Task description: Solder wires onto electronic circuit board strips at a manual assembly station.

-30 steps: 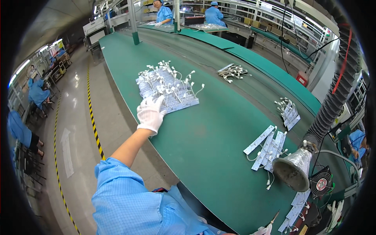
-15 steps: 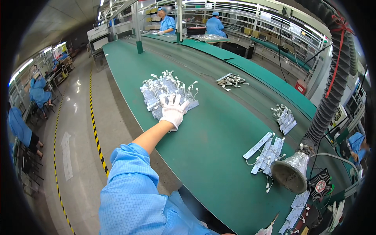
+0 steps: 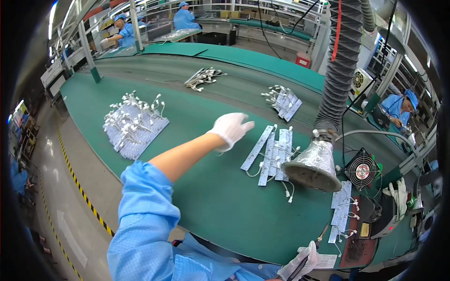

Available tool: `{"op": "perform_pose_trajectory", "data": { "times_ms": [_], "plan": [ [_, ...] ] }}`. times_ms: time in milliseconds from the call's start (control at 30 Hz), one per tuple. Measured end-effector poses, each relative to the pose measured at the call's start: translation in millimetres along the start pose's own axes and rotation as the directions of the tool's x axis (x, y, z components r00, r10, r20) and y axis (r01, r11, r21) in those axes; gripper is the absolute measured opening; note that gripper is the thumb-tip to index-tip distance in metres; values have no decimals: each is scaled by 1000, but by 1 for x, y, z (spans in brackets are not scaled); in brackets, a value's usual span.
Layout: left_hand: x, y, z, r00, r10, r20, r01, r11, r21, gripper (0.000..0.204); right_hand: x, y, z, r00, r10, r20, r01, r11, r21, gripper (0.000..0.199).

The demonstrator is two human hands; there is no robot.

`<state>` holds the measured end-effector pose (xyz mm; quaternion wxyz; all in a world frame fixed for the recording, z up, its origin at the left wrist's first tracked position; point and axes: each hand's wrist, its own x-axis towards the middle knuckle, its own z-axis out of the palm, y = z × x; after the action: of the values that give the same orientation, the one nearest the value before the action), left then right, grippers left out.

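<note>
Green surface [image 3: 218, 203] spreads beneath the left grip [image 3: 232, 130], empty with fingers [image 3: 237, 117] parted, circuit strips [image 3: 266, 164] to its right, while the right grip [image 3: 302, 263] clamps a slim tool [image 3: 320, 237].

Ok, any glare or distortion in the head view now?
Head view: fisheye bows the green table's edge, corners go black; head view: lamp tube burns white, floor and foil-wrapped funnel catch highlights; head view: left hand keeps a readable outline.
</note>
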<state>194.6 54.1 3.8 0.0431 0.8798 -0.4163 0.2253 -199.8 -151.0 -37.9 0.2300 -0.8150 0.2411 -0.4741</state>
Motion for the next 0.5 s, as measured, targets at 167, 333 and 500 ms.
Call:
{"op": "perform_pose_trajectory", "data": {
  "times_ms": [167, 333, 500],
  "plan": [
    [133, 34, 40, 840, -361, 405, 451, 880, -149, 83, -6, 16, -6, 936, 316, 156, -327, 944, 48, 39],
    [195, 47, 76, 623, -603, 498, 769, 589, -249, 121, -17, 41, -8, 945, 156, 288, -101, 975, -197, 35],
    [237, 76, 106, 660, -647, 382, 733, 667, -135, 117, -3, 30, -1, 987, 18, 162, 16, 979, -204, 26]
  ]
}}
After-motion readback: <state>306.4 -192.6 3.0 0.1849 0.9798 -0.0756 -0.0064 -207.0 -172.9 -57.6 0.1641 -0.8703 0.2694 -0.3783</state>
